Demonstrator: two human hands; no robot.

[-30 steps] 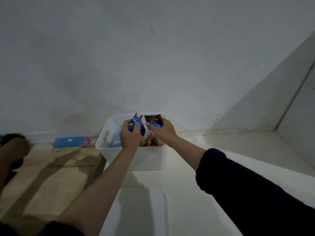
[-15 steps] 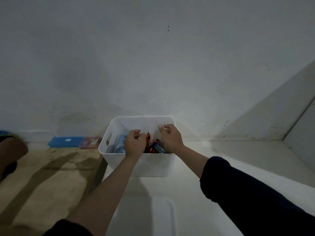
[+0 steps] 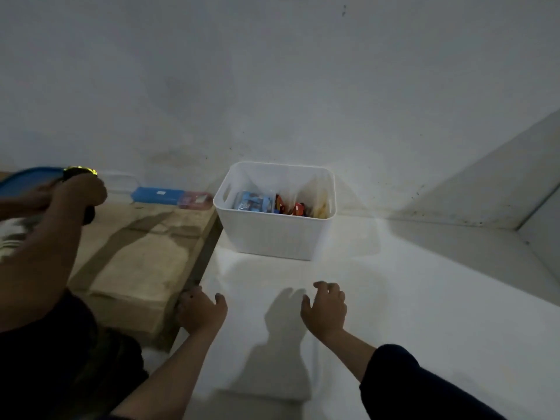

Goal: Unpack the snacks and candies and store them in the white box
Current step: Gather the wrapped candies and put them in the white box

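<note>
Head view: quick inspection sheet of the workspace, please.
Surface: white floor; cardboard on its left.
Job's things: white box by the wall, snacks inside.
Clutter: blue packet and pink packet against the wall.
Hands: left hand and right hand low, in front of the box, holding nothing.
Cables: nothing seen.
Surroundings: grey wall; second person's hands at far left, on a dark object.
</note>
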